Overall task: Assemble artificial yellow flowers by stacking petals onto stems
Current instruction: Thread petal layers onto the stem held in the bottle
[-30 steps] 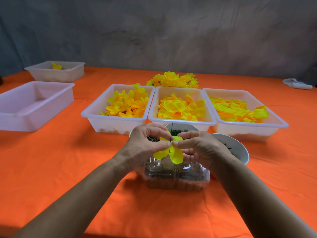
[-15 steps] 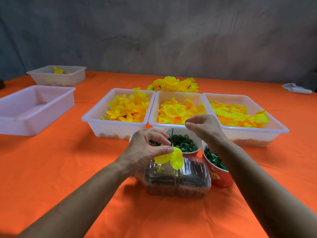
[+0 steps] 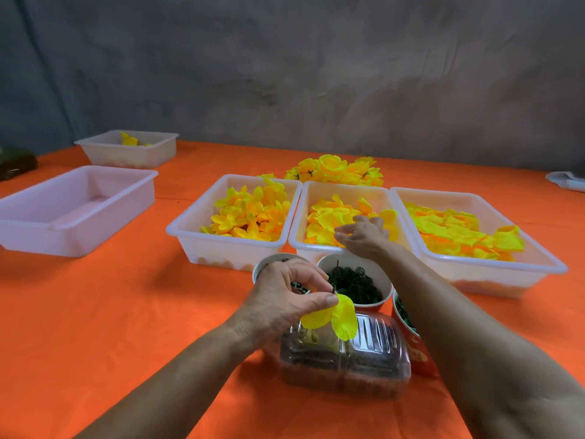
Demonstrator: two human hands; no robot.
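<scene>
We hold the part-built flower (image 3: 332, 316), a bright yellow petal layer on a thin dark stem, just above the clear plastic box (image 3: 348, 356), our left hand (image 3: 285, 299) pinching it between thumb and fingers so the stem end stays free for the next layer. Beyond that box, our right hand (image 3: 364, 236) reaches into the middle bin (image 3: 316, 245) of loose petals, fingers loosely spread over them, apparently to pick one; cups of green parts (image 3: 354, 285) sit between box and bin on the orange tabletop (image 3: 126, 312).

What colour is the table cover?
Bright orange table cover, clearest in the head view.
</scene>
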